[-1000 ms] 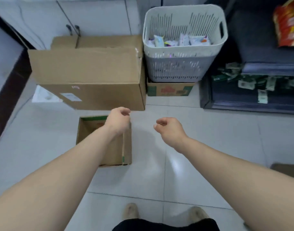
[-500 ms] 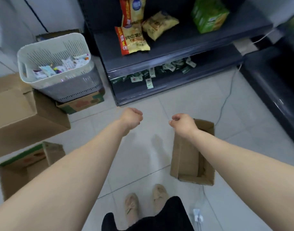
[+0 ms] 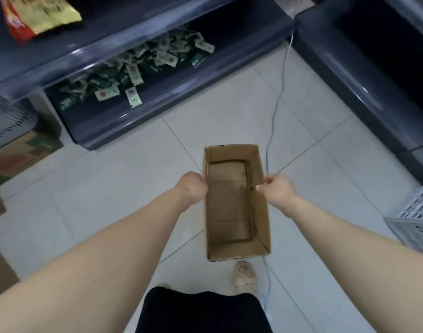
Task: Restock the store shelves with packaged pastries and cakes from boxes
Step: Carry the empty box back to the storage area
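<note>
At 9 o'clock on the tiled floor, a printed carton sits at the frame's edge with a grey slotted basket on top of it. Toward 11 o'clock, a dark shelf unit carries a red and yellow snack bag on its upper level and a loose heap of small green and white sachets on its lowest level.

At the centre, the left hand curls its fingers round the rim of the left wall of an open cardboard box. The box's bare bottom flaps face up, and it lies lengthwise from 12 to 6 o'clock, just ahead of 1 pale shoe. I cannot tell whether it rests on the floor or is lifted. The right hand pinches the rim of the box's right wall between thumb and fingers.

A thin cable runs from 1 o'clock down past the box's right side. At 2 o'clock stands a 2nd dark shelf unit, and at 3 o'clock a white lattice crate.
</note>
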Available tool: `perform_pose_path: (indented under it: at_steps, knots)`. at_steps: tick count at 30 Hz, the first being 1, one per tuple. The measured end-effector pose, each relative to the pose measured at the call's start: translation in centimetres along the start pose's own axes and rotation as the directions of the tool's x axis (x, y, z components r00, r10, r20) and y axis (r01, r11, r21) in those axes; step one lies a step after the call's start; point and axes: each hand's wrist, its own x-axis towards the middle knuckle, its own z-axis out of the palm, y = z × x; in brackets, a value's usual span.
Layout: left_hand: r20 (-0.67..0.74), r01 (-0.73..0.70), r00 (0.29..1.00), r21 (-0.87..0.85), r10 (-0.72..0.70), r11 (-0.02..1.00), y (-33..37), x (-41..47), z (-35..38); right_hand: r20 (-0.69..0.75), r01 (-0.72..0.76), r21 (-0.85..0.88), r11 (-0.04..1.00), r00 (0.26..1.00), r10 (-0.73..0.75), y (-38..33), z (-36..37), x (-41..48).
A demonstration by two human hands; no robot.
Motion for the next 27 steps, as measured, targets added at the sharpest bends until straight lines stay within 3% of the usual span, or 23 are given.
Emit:
perform_pose_path:
  at_steps: [4,8,14,20,27]
  knots:
    - [-0.078,0.029,0.997,0.086,-0.022,0.996,-1.6,6.6,6.6,0.041,-0.006,-0.073,0.997,0.999,0.009,5.3,1.8,6.7]
    - [-0.186,0.183,0.971,0.174,-0.15,0.968,-5.3,11.9,11.6,0.041,-0.059,-0.155,0.986,0.997,0.067,10.1,4.2,11.9]
    - [-0.251,0.278,0.94,0.175,-0.231,0.944,-10.2,15.4,13.5,0.072,-0.129,-0.261,0.957,0.986,0.153,14.5,7.9,16.1]
    - [-0.279,0.266,0.933,0.106,-0.228,0.958,-12.1,15.1,8.5,-0.043,-0.121,-0.342,0.932,0.993,0.113,10.6,10.0,15.8]
    - [-0.408,0.31,0.858,-0.071,-0.311,0.948,-21.2,8.4,-5.0,0.117,0.138,-0.404,0.904,0.988,-0.098,-1.3,18.5,8.7]
